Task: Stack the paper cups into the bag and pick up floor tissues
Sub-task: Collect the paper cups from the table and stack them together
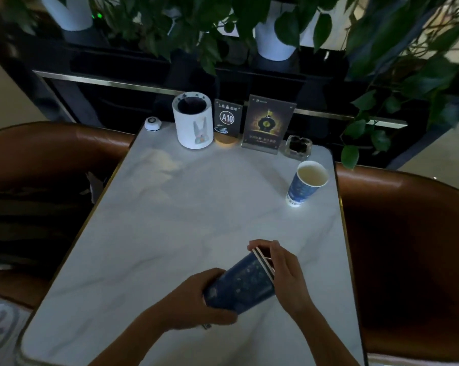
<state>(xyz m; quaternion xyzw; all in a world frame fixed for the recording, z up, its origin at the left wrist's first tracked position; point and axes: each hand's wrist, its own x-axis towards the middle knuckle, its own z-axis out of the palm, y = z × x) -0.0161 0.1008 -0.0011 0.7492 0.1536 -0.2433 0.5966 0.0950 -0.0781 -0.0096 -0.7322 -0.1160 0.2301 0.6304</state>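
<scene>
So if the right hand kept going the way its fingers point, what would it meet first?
The right hand points up-left across the bare marble table; that way looks free until perhaps the white bunny container, though depth is unclear.

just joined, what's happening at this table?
A person is clearing paper cups from a white marble table. Both hands hold a nested stack of blue cups, tilted above the table: the left hand grips the bottom end, the right hand is at the rims. One more blue paper cup stands upright near the far right edge, not yet stacked. Along the far edge sit a white canister, an A10 table sign and an ashtray. No bag or tissues are in view.
</scene>
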